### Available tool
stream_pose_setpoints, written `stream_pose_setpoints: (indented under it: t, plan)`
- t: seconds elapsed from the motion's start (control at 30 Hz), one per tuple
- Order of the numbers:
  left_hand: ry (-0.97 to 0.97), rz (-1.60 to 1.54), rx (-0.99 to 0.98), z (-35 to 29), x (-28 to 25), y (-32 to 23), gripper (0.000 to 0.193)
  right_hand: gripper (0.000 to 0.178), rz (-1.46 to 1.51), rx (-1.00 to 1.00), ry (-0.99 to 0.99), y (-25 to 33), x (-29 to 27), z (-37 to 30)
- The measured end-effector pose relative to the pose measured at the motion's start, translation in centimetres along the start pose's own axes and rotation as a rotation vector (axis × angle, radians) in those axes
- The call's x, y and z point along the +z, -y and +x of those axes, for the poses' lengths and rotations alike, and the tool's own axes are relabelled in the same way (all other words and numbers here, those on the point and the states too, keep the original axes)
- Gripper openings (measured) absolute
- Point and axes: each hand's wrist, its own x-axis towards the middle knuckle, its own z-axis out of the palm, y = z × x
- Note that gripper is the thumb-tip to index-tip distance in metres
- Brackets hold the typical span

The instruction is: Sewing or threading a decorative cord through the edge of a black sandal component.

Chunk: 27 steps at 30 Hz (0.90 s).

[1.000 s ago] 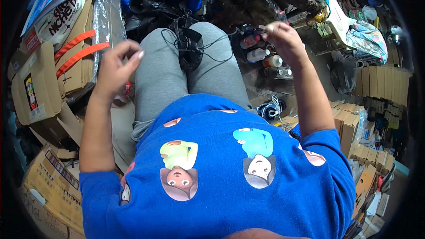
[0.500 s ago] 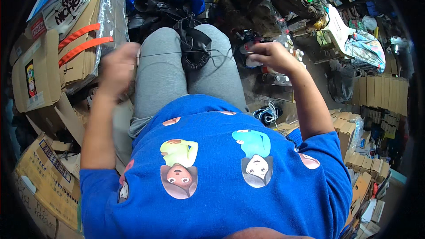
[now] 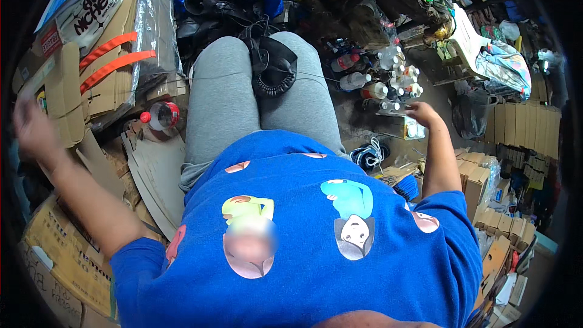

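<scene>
Between my knees a black shoe (image 3: 276, 68) is wedged, its ribbed sole edge towards me. A thin dark thread (image 3: 215, 77) runs out from it to both sides. My left hand (image 3: 35, 126) is far out at the left, over the cardboard and blurred by motion; the thread leads towards its closed fingers. Out to the right, my right hand (image 3: 424, 114) is raised beside the bottles, its fingers pinched together at the thread's other side. Near that hand the thread is too fine to follow. Both arms are spread wide apart.
Several plastic bottles (image 3: 376, 90) stand on the floor at the right. A red-capped bottle (image 3: 163, 116) lies by my left thigh, near cardboard sheets (image 3: 159, 173). Flattened boxes (image 3: 67, 100) lean at the left. More black shoes (image 3: 209, 6) lie beyond my knees.
Both hands have swung apart, the left far out to the left and the right outwards and a little nearer me. The thread now stretches out from the shoe on both sides.
</scene>
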Motion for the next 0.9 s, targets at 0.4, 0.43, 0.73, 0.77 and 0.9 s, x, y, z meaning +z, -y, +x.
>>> stream_pose_setpoints:
  t: [0.4,0.43,0.73,0.77,0.9]
  plan:
    - [1.444,-0.983,0.228,-14.5,17.2,-27.1,0.025,0.018,0.498,-0.849,-0.049,28.5,1.3,-5.9]
    - [1.563,-0.921,0.229,-14.1,17.5,-27.3,0.025,0.016,0.507,-0.845,-0.004,28.8,1.4,-5.5]
    - [1.752,-1.051,0.014,-15.0,18.7,-26.6,0.022,0.012,0.321,-0.983,0.026,29.2,2.0,-4.4]
    - [1.757,-1.078,-0.023,-15.0,18.7,-26.5,0.022,0.011,0.312,-0.997,0.029,29.1,2.2,-4.4]
    - [1.774,-1.095,-0.028,-15.1,18.8,-26.7,0.023,0.013,0.444,-0.981,0.056,28.6,3.8,-4.2]
